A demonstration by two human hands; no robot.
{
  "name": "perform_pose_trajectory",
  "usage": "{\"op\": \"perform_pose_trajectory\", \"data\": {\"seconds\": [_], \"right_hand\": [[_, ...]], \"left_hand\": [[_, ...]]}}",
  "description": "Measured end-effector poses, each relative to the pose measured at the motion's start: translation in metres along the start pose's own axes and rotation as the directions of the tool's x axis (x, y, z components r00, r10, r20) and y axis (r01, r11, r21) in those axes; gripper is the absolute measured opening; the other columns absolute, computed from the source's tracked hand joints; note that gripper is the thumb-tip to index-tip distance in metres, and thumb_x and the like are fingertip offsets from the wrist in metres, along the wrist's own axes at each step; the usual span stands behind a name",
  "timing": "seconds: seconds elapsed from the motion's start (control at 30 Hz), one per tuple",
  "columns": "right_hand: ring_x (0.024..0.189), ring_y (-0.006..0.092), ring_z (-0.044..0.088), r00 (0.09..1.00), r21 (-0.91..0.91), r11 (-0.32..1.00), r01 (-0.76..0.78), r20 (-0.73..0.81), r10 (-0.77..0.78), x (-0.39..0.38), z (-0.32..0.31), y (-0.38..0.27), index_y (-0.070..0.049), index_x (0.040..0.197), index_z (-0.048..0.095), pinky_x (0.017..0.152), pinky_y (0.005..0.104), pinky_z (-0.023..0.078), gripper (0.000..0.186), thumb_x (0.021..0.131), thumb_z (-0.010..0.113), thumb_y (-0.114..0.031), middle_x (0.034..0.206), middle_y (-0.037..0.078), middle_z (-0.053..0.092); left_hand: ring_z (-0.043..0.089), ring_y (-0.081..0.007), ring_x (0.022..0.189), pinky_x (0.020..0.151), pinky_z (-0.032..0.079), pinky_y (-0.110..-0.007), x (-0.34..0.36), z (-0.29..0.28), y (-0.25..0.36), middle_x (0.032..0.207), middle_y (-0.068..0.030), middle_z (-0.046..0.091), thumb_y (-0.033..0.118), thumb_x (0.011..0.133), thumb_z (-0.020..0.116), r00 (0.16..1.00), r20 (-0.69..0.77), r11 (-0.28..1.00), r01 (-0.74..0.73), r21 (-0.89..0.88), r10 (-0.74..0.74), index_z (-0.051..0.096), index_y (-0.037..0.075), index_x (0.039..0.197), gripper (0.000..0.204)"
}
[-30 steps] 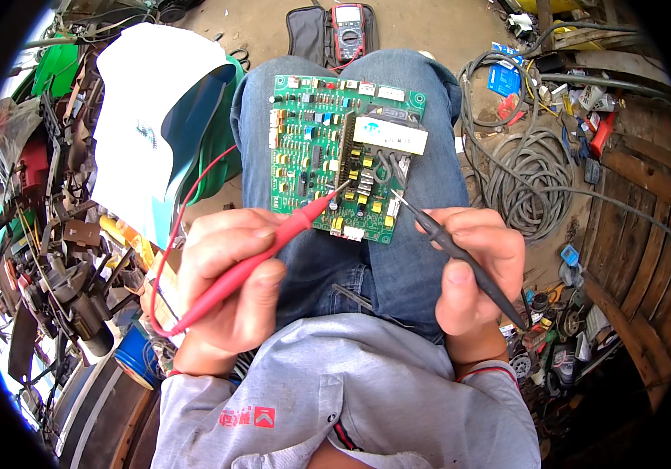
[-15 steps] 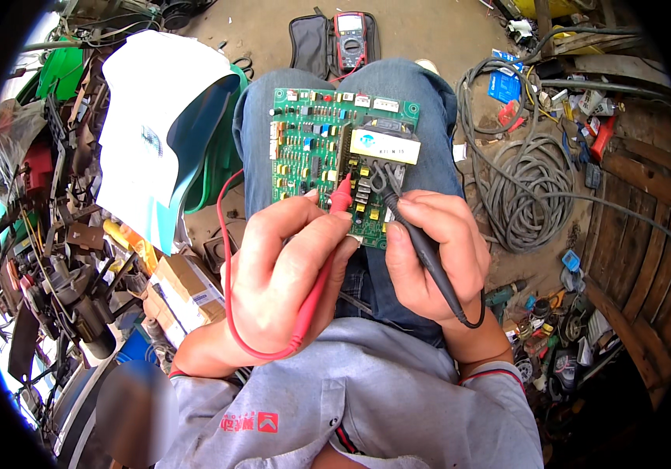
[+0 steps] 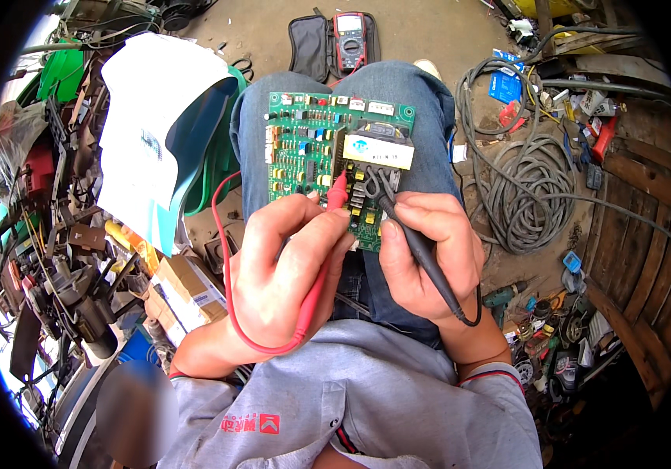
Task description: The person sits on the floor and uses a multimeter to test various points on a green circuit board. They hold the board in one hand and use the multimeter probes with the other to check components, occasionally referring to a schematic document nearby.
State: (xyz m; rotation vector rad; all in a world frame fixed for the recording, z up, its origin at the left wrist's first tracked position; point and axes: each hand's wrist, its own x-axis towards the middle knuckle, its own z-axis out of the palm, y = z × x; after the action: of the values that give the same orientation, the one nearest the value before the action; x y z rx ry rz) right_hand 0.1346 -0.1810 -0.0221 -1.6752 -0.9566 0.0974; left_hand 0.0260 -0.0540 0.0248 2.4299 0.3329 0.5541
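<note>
A green circuit board (image 3: 292,168) crowded with small components rests across my lap. On its right half sits a transformer (image 3: 382,144) with a pale label. My left hand (image 3: 284,262) is closed around a red test probe (image 3: 337,191), whose tip points at the components left of the board's middle. The fingers of my right hand (image 3: 433,258) grip a black test probe (image 3: 421,246), its tip end over the parts just below the transformer. Whether either tip touches metal is too small to tell. Past my knees, a red multimeter (image 3: 351,43) lies in an open black case (image 3: 309,48).
A coil of grey cable (image 3: 535,195) lies on the floor to the right, near wooden boards (image 3: 640,258). Left of my legs are white sheets (image 3: 144,133), an opened cardboard box (image 3: 187,285) and piled metal parts. Small tools and scraps lie at lower right, including a drill (image 3: 505,295).
The board has shifted slightly to the left and down on my lap. Both probes stay in my hands, with the black one's tip end moved a little left.
</note>
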Motion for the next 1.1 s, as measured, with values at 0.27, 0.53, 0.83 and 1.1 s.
{"op": "perform_pose_trajectory", "data": {"seconds": [0.27, 0.53, 0.83, 1.1], "right_hand": [[0.066, 0.0284, 0.065, 1.000, 0.009, 1.000, -0.021, 0.002, 0.021, -0.0009, -0.0004, 0.0016, 0.004, 0.091, 0.056, 0.057, 0.0329, 0.052, 0.023, 0.073, 0.070, 0.001, 0.080, 0.018, 0.063], [0.065, 0.0283, 0.064, 1.000, 0.027, 0.999, 0.018, -0.015, -0.017, -0.0005, 0.0000, 0.0057, 0.004, 0.091, 0.057, 0.056, 0.0325, 0.052, 0.022, 0.073, 0.070, 0.001, 0.080, 0.017, 0.063], [0.064, 0.0287, 0.064, 0.998, 0.018, 0.998, 0.062, -0.021, -0.062, -0.0027, 0.0025, 0.0082, 0.004, 0.091, 0.056, 0.056, 0.0331, 0.052, 0.023, 0.073, 0.070, 0.001, 0.079, 0.017, 0.062], [0.064, 0.0292, 0.064, 0.997, 0.005, 0.998, 0.070, -0.016, -0.069, -0.0022, 0.0033, 0.0058, 0.004, 0.091, 0.056, 0.057, 0.0337, 0.053, 0.023, 0.073, 0.070, 0.001, 0.078, 0.018, 0.062]], "left_hand": [[0.062, -0.0239, 0.073, 0.053, 0.051, -0.032, 0.0006, 0.0018, 0.0023, 0.093, -0.0137, 0.055, -0.003, 0.070, 0.073, 1.000, 0.012, 0.997, 0.012, 0.075, -0.013, 0.063, 0.002, 0.101, 0.033], [0.062, -0.0245, 0.074, 0.052, 0.050, -0.032, 0.0058, -0.0017, 0.0055, 0.094, -0.0138, 0.055, -0.002, 0.072, 0.073, 0.998, 0.057, 0.992, 0.001, 0.125, -0.008, 0.063, 0.002, 0.102, 0.032], [0.061, -0.0264, 0.079, 0.064, 0.052, -0.032, 0.0055, 0.0001, 0.0044, 0.096, -0.0164, 0.053, -0.009, 0.071, 0.071, 0.999, 0.047, 0.999, -0.013, 0.041, 0.011, 0.061, -0.003, 0.102, 0.033], [0.060, -0.0260, 0.078, 0.062, 0.051, -0.031, 0.0042, -0.0008, 0.0035, 0.096, -0.0162, 0.052, -0.009, 0.072, 0.070, 0.999, 0.048, 0.999, -0.010, 0.032, 0.008, 0.061, -0.003, 0.103, 0.033]]}}
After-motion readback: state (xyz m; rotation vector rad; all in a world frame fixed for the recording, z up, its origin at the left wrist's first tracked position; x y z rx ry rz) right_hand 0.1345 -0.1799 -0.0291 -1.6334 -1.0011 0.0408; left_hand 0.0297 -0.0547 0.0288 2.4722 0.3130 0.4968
